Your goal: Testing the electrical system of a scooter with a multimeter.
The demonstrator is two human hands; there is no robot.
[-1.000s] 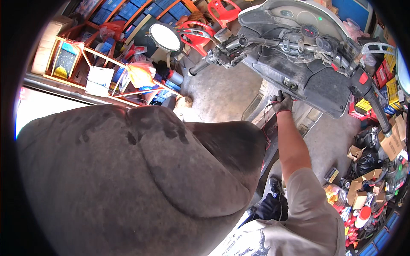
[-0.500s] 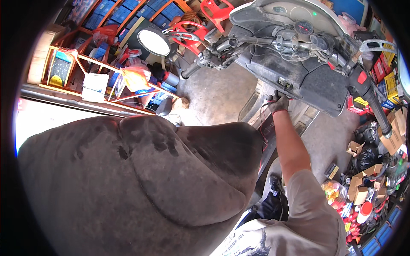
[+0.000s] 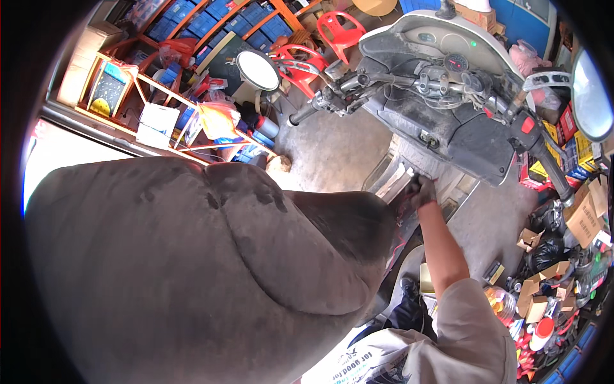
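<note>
A workshop with a grey concrete floor [image 3: 339,150] fills the view, and the biggest thing in it is a raised scooter seat [image 3: 192,269], a broad grey-brown cushion that covers the lower left and middle. Beyond it stands the scooter's front [image 3: 448,109], with a pale cowl, black handlebars, a round gauge and a dark inner panel; a round mirror [image 3: 257,70] sticks up on the far left and another mirror [image 3: 591,96] sits at the right rim. Behind, along the far wall, orange shelving [image 3: 211,19] carries rows of blue bins, and 2 red plastic chairs [image 3: 336,29] stand near it. An orange-framed rack [image 3: 185,121] at the left holds a white box, a flat framed package with a yellow and blue face, and bags. The bare floor between rack and scooter is the widest open space; the right side is crowded with brown cardboard boxes [image 3: 579,217], black bags and small red and white containers by the right rim. The right hand [image 3: 422,190], in a dark glove, reaches out on a bare forearm from a beige sleeve to the scooter's footboard edge [image 3: 400,176], just under the front panel and past the seat's nose; its fingers are curled there, but whether they grip anything cannot be told. The left hand is hidden.
</note>
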